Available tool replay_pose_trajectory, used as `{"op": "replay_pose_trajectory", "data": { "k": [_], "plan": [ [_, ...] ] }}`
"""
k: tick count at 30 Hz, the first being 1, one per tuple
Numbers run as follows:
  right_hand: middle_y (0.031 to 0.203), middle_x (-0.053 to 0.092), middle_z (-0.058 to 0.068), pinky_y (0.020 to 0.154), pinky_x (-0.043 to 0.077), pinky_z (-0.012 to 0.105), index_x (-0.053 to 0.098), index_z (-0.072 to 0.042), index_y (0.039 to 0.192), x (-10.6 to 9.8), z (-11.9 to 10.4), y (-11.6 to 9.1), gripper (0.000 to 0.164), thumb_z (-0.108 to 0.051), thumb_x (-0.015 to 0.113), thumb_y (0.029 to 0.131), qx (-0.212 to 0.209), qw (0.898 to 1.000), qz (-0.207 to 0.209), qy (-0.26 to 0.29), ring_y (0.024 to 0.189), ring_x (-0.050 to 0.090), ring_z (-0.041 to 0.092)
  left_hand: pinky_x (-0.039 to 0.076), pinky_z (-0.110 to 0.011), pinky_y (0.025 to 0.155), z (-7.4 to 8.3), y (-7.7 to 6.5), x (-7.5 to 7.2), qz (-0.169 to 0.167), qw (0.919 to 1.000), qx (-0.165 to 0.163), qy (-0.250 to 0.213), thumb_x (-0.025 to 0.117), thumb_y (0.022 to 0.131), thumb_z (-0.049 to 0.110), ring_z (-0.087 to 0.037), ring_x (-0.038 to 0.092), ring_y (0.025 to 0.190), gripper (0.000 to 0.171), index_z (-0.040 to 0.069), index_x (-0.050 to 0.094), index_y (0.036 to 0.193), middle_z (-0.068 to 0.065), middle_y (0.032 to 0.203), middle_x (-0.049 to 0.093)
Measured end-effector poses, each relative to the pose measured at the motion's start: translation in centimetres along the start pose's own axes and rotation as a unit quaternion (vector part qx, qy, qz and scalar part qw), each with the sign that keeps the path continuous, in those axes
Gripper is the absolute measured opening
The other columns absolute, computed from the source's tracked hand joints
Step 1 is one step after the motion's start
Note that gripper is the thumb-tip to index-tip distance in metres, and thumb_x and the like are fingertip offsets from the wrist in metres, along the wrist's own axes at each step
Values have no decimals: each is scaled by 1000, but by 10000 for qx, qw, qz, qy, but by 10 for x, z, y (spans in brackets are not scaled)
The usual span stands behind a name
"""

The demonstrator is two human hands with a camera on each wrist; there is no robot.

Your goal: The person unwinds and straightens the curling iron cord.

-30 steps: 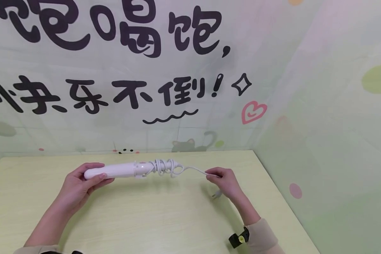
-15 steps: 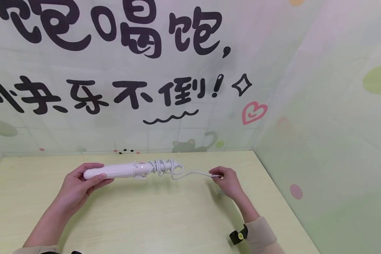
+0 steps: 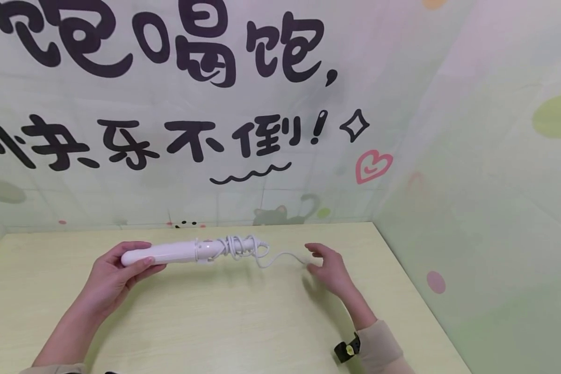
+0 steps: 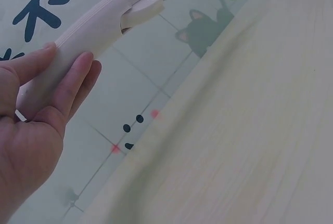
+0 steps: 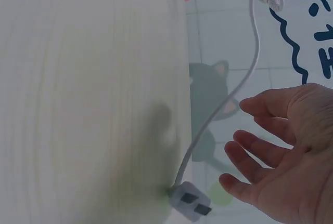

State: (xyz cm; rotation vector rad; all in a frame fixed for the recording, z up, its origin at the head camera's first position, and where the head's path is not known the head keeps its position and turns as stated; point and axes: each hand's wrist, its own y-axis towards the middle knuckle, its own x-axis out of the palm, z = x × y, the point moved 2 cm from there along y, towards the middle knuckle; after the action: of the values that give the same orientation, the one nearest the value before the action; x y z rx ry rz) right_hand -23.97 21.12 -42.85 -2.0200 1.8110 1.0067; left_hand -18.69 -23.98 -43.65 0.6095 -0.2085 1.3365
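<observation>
A white curling iron (image 3: 173,253), thick and rounded at one end, is held level above the table. My left hand (image 3: 112,278) grips that thick end, thumb on the near side and fingers on the far side. Its white cord (image 3: 236,246) winds several times round the thinner handle end, and a loose length runs off to the right. My right hand (image 3: 331,269) is at this length with fingers spread and holds nothing. In the right wrist view, the plug (image 5: 190,201) with its flat prongs hangs at the cord's end, beside the fingertips (image 5: 229,182).
Below the hands lies a pale wood-grain table (image 3: 215,322). A printed wall (image 3: 177,202) with large dark characters and a cat figure rises at its far edge. Another pale wall (image 3: 495,234) runs along the right side. A black wrist strap (image 3: 346,350) sits on the right arm.
My right hand has released the cord and spread its fingers. The loose length has slackened from nearly straight into a drooping curve. The left hand and the curling iron have barely moved.
</observation>
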Motion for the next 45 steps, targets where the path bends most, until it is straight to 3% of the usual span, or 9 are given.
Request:
{"op": "replay_pose_trajectory", "data": {
  "k": [5,9,13,17,23,28,34,39,45],
  "plan": [
    [130,65,23,106,54,58,57,5,137,4,-13,2,51,12,67,88,-590,9974,-69,405,117,63,40,63,-42,92,0,-1,-1,-38,10000,6,13,50,97,-23,-25,71,104,37,-5,66,124,-14,116,53],
    [135,63,22,107,55,55,51,5,143,9,-30,3,54,7,68,92,-1209,9891,-528,655,122,61,38,62,-42,92,-1,-1,0,-80,10000,13,51,50,97,-23,-25,72,104,36,-6,65,125,-14,117,52],
    [138,61,19,111,52,53,50,4,145,16,-44,3,57,1,72,92,-1568,9811,-957,606,126,58,36,62,-42,93,-1,0,1,-152,9999,27,37,49,98,-23,-26,72,104,37,-5,65,125,-13,118,52],
    [138,63,14,114,49,54,48,1,148,24,-49,5,64,-3,76,90,-1611,9785,-1202,458,130,57,32,62,-42,93,0,0,2,-196,9998,69,2,49,97,-24,-26,72,104,37,-6,65,125,-14,118,53],
    [135,66,11,116,44,61,47,-7,151,34,-47,7,74,-20,83,87,-1062,9808,-1578,431,132,55,30,62,-43,93,0,0,2,-173,9998,49,-55,49,97,-24,-26,72,103,37,-5,65,124,-14,116,55],
    [124,70,13,111,48,62,52,-3,147,39,-41,5,70,-22,84,88,-1100,9777,-1727,469,124,60,29,62,-43,93,0,-1,1,-111,9999,63,-116,49,97,-24,-26,71,104,36,-7,65,124,-14,117,55],
    [112,74,7,88,60,49,68,-7,130,39,-34,2,42,-20,81,91,-1449,9768,-1516,424,104,64,32,62,-44,93,0,-2,-1,-6,9999,64,-121,49,96,-25,-25,70,106,38,-7,65,125,-15,119,53],
    [105,75,4,67,51,34,76,-6,115,38,-30,-1,25,-14,79,92,-1567,9796,-1089,628,86,56,36,62,-44,93,1,-4,-3,36,9998,31,-168,49,96,-25,-26,70,106,38,-7,65,126,-15,119,51],
    [96,75,13,55,41,40,77,-1,103,35,-25,-2,16,1,79,88,-1697,9787,-696,925,76,48,31,62,-44,93,2,-5,-5,38,9998,59,-187,48,96,-25,-26,71,106,38,-7,65,125,-15,119,51]
  ]
}}
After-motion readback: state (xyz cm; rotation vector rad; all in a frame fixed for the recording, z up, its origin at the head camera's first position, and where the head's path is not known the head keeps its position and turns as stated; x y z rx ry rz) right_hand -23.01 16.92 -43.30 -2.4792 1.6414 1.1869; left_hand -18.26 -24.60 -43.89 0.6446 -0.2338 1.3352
